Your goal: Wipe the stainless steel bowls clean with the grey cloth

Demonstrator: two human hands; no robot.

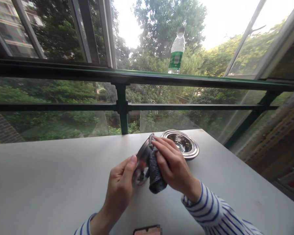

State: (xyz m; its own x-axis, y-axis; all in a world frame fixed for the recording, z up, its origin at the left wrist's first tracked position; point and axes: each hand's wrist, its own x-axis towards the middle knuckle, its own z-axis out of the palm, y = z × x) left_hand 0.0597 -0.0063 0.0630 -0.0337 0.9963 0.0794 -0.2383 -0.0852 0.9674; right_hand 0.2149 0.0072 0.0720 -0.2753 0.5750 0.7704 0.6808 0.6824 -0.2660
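Note:
My left hand (121, 182) grips the rim of a shiny metal bowl (141, 164), which is tilted on its side above the table. With its fingers over a dark grey checked cloth (157, 176), my right hand (172, 160) presses the cloth against the bowl's upper edge. Part of the bowl is hidden behind the cloth and fingers. Just behind my right hand, metal bowls (194, 151) with wide rims sit nested upright on the table; how many are in the stack I cannot tell.
The white table (51, 182) reaches to a green railing (147, 78) by the window. On the rail stands a clear plastic bottle (176, 58) with a green label. At the near edge, a phone-like dark-rimmed object (148, 230) is partly in view.

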